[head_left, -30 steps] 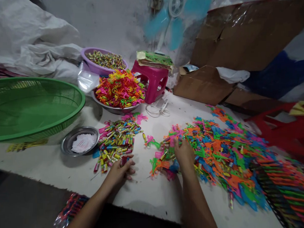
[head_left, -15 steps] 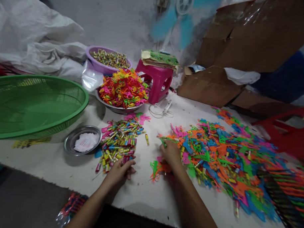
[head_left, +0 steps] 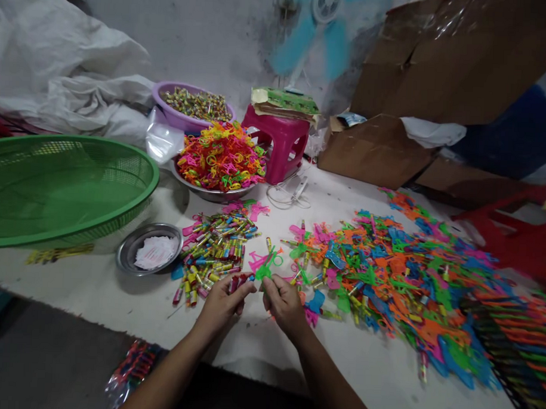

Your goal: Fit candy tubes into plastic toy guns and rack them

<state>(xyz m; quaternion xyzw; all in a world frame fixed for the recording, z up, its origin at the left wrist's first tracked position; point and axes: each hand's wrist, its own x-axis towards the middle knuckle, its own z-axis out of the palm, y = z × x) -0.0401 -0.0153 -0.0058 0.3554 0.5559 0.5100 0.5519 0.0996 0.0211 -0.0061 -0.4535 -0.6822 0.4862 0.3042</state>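
My left hand (head_left: 222, 301) is closed around several small tubes (head_left: 237, 282) with dark red ends; a bit of blue shows at its fingertips. Pinched in my right hand (head_left: 286, 303) is a green plastic toy piece (head_left: 264, 271), close in front of the left fingertips. Whether it touches the tubes I cannot tell. A pink plastic piece (head_left: 255, 261) shows just beyond it. Left of my hands lies a heap of small yellow, red and blue tubes (head_left: 218, 244). To the right spreads a wide pile of bright plastic toy pieces (head_left: 387, 274).
A steel dish (head_left: 176, 249) with paper slips stands at left, beside a large green basket (head_left: 75, 233). Behind are a heaped metal bowl (head_left: 217, 195), a purple basin (head_left: 162, 102), a pink stool (head_left: 282, 139), a cable (head_left: 295, 196), cardboard boxes (head_left: 373, 154) and a fan (head_left: 327, 6).
My right hand has come back from the edge of the toy pile toward my left hand, bringing the green piece. My left hand has shifted slightly right, still holding tubes.
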